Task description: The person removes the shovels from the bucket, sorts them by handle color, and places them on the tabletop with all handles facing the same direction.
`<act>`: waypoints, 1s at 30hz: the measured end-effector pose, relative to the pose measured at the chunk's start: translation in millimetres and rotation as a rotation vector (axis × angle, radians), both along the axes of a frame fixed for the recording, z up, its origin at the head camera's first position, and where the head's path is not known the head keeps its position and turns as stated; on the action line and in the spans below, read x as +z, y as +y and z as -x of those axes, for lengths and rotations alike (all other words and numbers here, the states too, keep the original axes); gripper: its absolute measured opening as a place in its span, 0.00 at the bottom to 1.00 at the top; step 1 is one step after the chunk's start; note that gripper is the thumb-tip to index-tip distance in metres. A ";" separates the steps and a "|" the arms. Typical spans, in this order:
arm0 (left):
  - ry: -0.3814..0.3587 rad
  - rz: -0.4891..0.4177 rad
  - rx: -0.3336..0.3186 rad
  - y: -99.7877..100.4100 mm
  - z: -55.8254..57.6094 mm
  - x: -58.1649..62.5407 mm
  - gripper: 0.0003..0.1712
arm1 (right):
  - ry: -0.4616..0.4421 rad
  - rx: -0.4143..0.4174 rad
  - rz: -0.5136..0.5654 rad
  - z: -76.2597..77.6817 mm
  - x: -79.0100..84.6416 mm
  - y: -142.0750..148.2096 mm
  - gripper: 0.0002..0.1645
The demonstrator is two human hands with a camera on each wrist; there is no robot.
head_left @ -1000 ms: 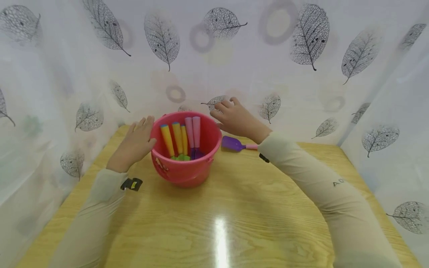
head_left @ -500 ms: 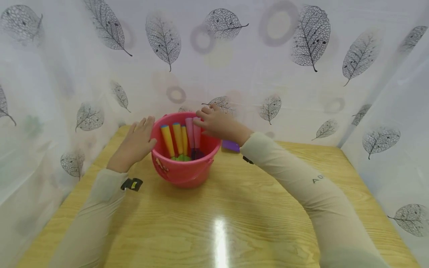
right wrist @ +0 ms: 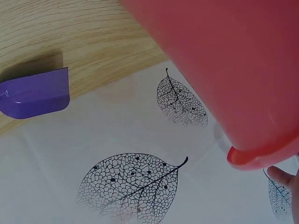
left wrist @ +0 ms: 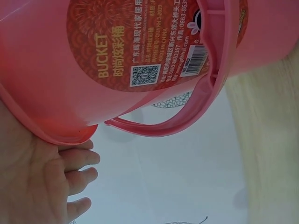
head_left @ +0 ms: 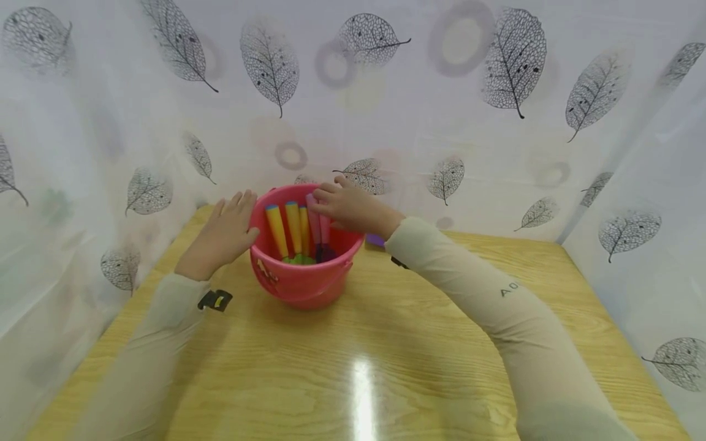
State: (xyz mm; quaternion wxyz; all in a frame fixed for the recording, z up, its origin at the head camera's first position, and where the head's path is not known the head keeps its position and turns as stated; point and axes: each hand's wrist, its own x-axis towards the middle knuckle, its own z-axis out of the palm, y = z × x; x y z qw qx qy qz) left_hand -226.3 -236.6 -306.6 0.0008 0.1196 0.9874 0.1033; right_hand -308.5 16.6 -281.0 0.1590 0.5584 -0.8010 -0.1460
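A pink bucket (head_left: pixel 303 288) stands upright on the table, holding several toy tools. Yellow handles (head_left: pixel 278 231) rise on the left above green ends, and two pink handles (head_left: pixel 314 223) lean beside them above dark purple ends. My left hand (head_left: pixel 220 236) lies with extended fingers against the bucket's left rim; the left wrist view shows its fingertips (left wrist: pixel 81 158) just past the rim. Over the right rim reaches my right hand (head_left: pixel 355 208), its fingertips at the tops of the pink handles and partly covering one. Whether it grips a handle I cannot tell.
Right of the bucket, a purple toy shovel (right wrist: pixel 37 93) lies on the wooden table (head_left: pixel 441 343), mostly hidden by my right arm in the head view. A leaf-patterned white curtain (head_left: pixel 386 122) closes off the back and sides.
My right hand has moved left from beside the bucket to over the pink handles, its arm now covering most of the purple shovel. The left hand has stayed at the rim.
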 end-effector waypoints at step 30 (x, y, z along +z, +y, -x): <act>-0.027 0.013 0.018 3.8 -5.9 3.6 0.40 | -0.037 -0.028 -0.127 4.4 -8.3 -11.9 0.24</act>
